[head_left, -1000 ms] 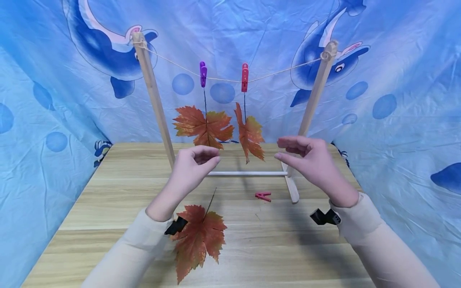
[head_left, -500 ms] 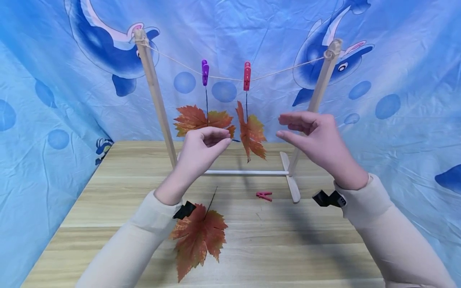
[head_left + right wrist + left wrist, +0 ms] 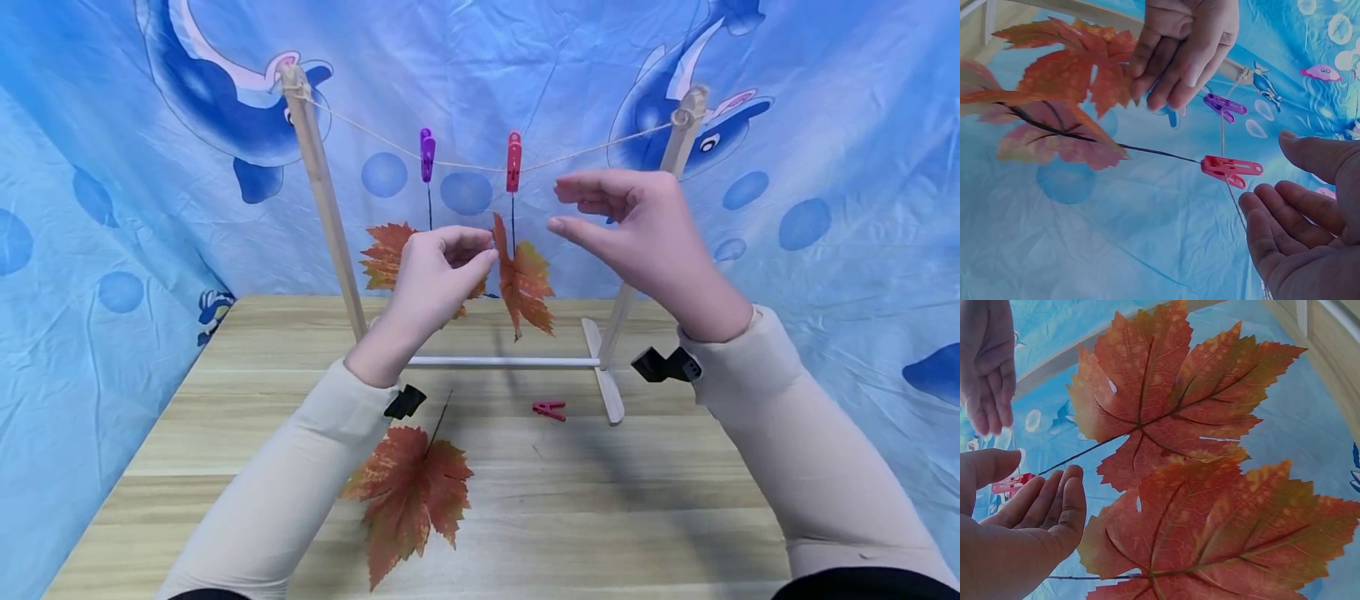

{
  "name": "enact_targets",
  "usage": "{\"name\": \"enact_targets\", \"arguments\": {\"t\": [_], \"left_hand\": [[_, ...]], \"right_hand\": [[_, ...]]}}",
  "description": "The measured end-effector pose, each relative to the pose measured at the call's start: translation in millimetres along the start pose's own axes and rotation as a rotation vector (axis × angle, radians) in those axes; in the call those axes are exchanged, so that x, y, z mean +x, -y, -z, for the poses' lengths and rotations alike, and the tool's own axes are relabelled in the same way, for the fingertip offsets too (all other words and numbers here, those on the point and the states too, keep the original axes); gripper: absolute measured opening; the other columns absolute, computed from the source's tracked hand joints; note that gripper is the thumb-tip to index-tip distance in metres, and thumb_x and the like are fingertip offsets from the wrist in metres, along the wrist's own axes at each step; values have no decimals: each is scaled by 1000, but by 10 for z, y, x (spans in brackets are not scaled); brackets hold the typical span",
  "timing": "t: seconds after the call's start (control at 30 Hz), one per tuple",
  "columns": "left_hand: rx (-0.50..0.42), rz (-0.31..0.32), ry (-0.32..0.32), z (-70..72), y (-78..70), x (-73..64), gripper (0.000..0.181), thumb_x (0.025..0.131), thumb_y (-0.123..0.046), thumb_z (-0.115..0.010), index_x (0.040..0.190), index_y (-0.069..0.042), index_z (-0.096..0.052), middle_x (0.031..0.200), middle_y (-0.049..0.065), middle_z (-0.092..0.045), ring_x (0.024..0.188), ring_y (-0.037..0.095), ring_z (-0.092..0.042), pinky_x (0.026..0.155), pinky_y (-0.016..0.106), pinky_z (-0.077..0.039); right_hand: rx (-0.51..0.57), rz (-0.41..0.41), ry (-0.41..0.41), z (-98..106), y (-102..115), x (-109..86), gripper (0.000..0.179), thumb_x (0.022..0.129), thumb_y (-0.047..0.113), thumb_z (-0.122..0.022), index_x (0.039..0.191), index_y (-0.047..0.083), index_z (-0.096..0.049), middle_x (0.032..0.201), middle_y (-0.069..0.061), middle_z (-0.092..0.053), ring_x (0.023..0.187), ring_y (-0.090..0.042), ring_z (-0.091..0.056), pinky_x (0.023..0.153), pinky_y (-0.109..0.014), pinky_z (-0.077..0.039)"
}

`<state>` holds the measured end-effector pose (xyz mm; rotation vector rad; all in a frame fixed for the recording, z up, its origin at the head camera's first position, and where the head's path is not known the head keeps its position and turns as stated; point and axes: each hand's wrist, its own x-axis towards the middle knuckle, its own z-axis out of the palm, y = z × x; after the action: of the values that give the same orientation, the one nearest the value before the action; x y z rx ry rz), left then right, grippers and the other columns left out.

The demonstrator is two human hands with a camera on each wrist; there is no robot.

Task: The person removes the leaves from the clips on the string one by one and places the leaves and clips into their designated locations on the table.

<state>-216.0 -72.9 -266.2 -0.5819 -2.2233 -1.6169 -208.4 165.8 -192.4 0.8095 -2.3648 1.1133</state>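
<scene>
My left hand (image 3: pixel 442 271) is in front of the left hanging maple leaf (image 3: pixel 386 254), fingers loosely bent and nothing held. To the right, my right hand (image 3: pixel 633 221) hovers beside the red clothespin (image 3: pixel 513 161), thumb and fingers apart. In the right wrist view that red clothespin (image 3: pixel 1229 167) grips the string and a dark leaf stem, clear of my fingers. A purple clothespin (image 3: pixel 427 155) clips the left leaf's stem to the string (image 3: pixel 468 166). The right hanging leaf (image 3: pixel 525 279) is turned nearly edge-on.
Two wooden posts (image 3: pixel 322 196) carry the string, joined low down by a white rod (image 3: pixel 502 362). On the wooden table (image 3: pixel 585 517) lie another maple leaf (image 3: pixel 416 492) and a small pink-red clothespin (image 3: pixel 550 410). A blue dolphin-print cloth (image 3: pixel 480 75) hangs behind.
Both hands have risen; the left also went right, now covering part of the left hanging leaf. The right hand has come closer to the red clothespin. Leaves and clothespins stay in place.
</scene>
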Motion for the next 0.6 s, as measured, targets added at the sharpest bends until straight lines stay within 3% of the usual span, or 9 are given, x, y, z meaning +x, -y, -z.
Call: {"name": "enact_targets", "arguments": {"t": [0.3, 0.6], "left_hand": [[38, 15, -11, -55, -36, 173, 20, 96, -13, -73, 113, -2, -76, 104, 3, -74, 94, 15, -67, 85, 30, -54], [69, 8, -17, -101, -11, 305, 22, 97, -15, -72, 115, -3, -76, 104, 2, -73, 92, 14, -65, 83, 28, -53]], "right_hand": [[-42, -53, 47, 21, 138, 332, 44, 89, 29, -82, 128, 10, -72, 123, -1, -71, 110, -11, -67, 94, -29, -51], [-186, 13, 59, 52, 157, 587, 47, 91, 31, -80, 131, 9, -70, 127, -2, -68, 114, -11, -64, 97, -26, -48]]}}
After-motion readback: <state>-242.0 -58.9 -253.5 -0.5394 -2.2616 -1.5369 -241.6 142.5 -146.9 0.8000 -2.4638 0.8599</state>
